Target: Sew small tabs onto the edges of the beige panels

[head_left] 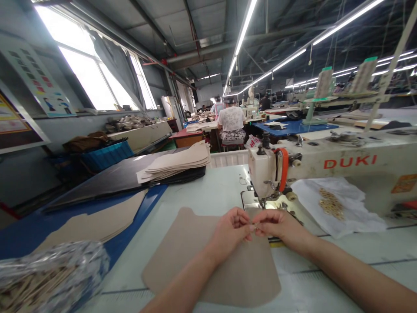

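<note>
A beige panel (195, 256) with a rounded tab at its top lies flat on the pale table, beneath both my forearms. Above its upper right edge, my left hand (235, 226) and my right hand (276, 225) meet, fingertips pinched together. Between them is a small shiny piece (255, 226), apparently metal; its exact kind is mostly hidden by the fingers. Just behind the fingertips stands the needle head of a white sewing machine (263, 174). On the right, small gold-coloured metal rings (330, 203) sit on a white plastic bag (301, 195).
A stack of beige panels (179, 161) rests on black sheets at the back left. More cut panels (94, 221) lie on a blue surface (19, 232). At lower left, a clear plastic bag (87, 265) holds beige strips. A seated person (231, 121) is farther ahead.
</note>
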Available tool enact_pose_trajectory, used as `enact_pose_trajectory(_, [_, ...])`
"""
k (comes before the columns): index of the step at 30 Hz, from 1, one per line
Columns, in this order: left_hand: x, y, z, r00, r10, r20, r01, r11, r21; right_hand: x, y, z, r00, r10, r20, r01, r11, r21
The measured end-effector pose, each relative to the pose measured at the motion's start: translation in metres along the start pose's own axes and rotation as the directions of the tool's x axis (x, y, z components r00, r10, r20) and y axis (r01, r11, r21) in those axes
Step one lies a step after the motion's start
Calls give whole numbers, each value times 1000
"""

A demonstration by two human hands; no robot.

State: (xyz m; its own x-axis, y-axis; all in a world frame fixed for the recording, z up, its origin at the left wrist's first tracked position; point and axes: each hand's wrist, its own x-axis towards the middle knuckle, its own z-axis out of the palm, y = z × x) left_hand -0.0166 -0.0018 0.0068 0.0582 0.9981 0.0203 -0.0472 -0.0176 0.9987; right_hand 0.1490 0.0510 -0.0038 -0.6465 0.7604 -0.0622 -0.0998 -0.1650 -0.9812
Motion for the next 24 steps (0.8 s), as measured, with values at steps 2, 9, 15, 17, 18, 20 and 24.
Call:
enact_pose_trajectory(2, [0, -1, 1, 1000, 6, 11, -6, 1000, 29, 0, -1, 3, 1000, -19, -16, 19, 999, -48])
enact_pose_trajectory(9, [-1, 4, 4, 1000, 11, -18, -10, 997, 74, 2, -8, 6, 988, -94, -124, 89, 995, -43])
enact_pose_trajectory(15, [3, 5, 0, 998, -31, -45, 36, 992, 123, 2, -11, 3, 982, -120, -147, 112, 992, -62])
enact_pose_trajectory(17, [2, 6, -1, 998, -41, -48, 46, 991, 122, 3, -9, 4, 985, -116, -130, 109, 992, -62])
enact_pose_trajectory(18, [2, 7, -1, 998, -46, -49, 51, 992, 114, 3, -8, 5, 986, -107, -128, 101, 994, -46])
enact_pose_trajectory(20, [1, 9, 0, 998, -56, -43, 59, 994, 93, 3, -6, 5, 989, -76, -125, 76, 997, -6])
enact_pose_trajectory(24, [-2, 13, 2, 997, -75, 1, 74, 997, 18, 1, -5, 4, 997, -10, -82, 16, 998, 63])
